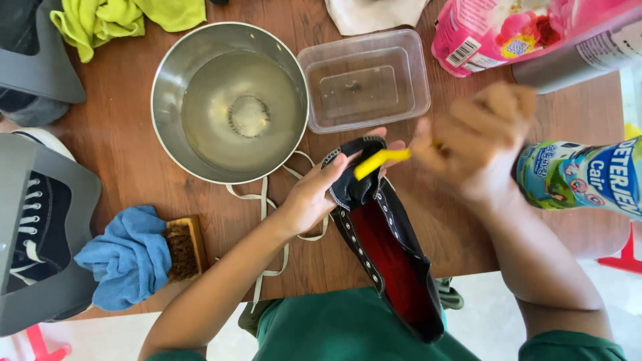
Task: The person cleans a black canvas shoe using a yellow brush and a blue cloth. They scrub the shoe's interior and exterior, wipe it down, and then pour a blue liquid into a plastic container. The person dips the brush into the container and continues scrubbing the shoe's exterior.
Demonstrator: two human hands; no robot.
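Note:
My left hand (314, 194) grips the tongue and front of a black canvas shoe (388, 261) with a red lining, held over the table edge and my lap. My right hand (478, 144), blurred by motion, holds a small yellow brush (378, 162) whose end lies against the shoe's tongue. The shoe's laces are out; a white lace (267, 200) trails across the table under my left wrist.
A steel bowl of water (231, 100) and a clear plastic tub (364, 80) stand behind the shoe. A blue cloth (127, 257) and wooden scrub brush (184, 247) lie left. Detergent bottle (582, 177), pink pouch (488, 30), green cloth (114, 20) and another laced shoe (30, 220) surround them.

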